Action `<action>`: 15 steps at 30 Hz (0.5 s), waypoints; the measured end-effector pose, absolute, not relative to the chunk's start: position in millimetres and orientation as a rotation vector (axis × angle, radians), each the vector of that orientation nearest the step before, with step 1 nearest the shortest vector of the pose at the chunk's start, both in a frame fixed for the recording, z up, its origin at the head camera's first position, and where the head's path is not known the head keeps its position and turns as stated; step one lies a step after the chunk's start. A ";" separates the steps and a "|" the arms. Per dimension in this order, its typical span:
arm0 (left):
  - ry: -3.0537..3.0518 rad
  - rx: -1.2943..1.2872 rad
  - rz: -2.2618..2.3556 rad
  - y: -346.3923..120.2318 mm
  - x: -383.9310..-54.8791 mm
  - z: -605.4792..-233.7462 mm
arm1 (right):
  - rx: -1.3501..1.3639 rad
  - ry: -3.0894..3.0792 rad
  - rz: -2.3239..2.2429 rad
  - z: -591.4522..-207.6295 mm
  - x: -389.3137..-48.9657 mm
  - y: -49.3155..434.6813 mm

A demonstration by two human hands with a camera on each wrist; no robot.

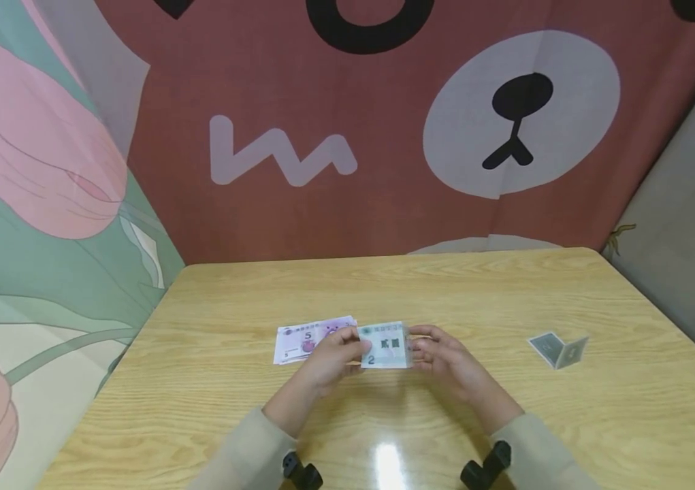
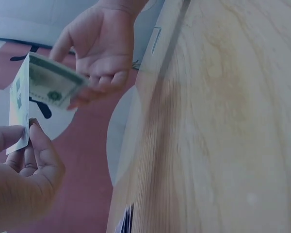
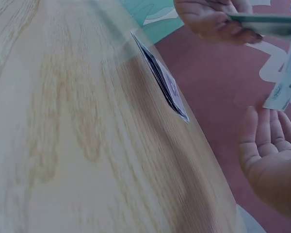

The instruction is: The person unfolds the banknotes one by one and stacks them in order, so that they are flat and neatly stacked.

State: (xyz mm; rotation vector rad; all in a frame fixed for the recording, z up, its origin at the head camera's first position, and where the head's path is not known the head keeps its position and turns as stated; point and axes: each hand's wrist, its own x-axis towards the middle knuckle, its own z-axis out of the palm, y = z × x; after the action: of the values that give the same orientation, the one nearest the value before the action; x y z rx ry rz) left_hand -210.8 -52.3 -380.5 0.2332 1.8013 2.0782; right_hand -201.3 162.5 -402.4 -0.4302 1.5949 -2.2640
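Observation:
A green "2" banknote, creased across its middle, is held up above the table between both hands. My left hand pinches its left end, thumb on the near face and fingers behind. The right hand is at the other end, its extended fingertips right at the note's edge. In the left wrist view the note's far half folds back toward the right palm. Behind the left hand lies a small pile of purple "5" banknotes, partly covered by that hand in the head view.
On the right of the wooden table a small folded green note stands half open. A red cloth with a printed bear hangs behind the table, and a floral cloth hangs on the left.

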 end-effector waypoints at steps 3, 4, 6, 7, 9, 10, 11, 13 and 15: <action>1.810 0.231 2.072 -59.6 -210.7 -380.9 | -0.382 1.650 -2.264 -401.3 -199.9 164.3; 1.818 0.230 2.065 -62.0 -210.4 -380.9 | -0.374 1.669 -2.261 -401.6 -199.9 164.6; 1.829 0.230 2.060 -66.3 -210.4 -382.4 | -0.374 1.682 -2.264 -401.7 -200.1 164.5; 1.835 0.228 2.058 -68.3 -210.3 -383.2 | -0.375 1.684 -2.267 -401.8 -200.1 164.3; 1.843 0.227 2.053 -71.9 -210.1 -384.9 | -0.389 1.693 -2.267 -402.2 -200.1 164.1; 1.845 0.224 2.052 -73.4 -210.2 -385.7 | -0.394 1.695 -2.267 -402.4 -200.1 164.1; 1.845 0.225 2.052 -74.7 -210.4 -386.5 | -0.395 1.701 -2.264 -402.6 -200.2 163.9; 1.851 0.227 2.047 -77.1 -210.5 -387.4 | -0.397 1.714 -2.255 -402.4 -200.1 163.6; 1.856 0.227 2.045 -79.1 -210.7 -387.7 | -0.400 1.729 -2.242 -401.7 -200.0 163.2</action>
State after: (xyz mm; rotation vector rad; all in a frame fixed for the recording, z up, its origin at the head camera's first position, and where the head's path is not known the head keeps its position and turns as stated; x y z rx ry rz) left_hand -210.7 -79.1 -387.7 0.2275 1.8561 2.0448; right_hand -200.0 163.2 -401.7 -0.4000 1.7287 -2.2422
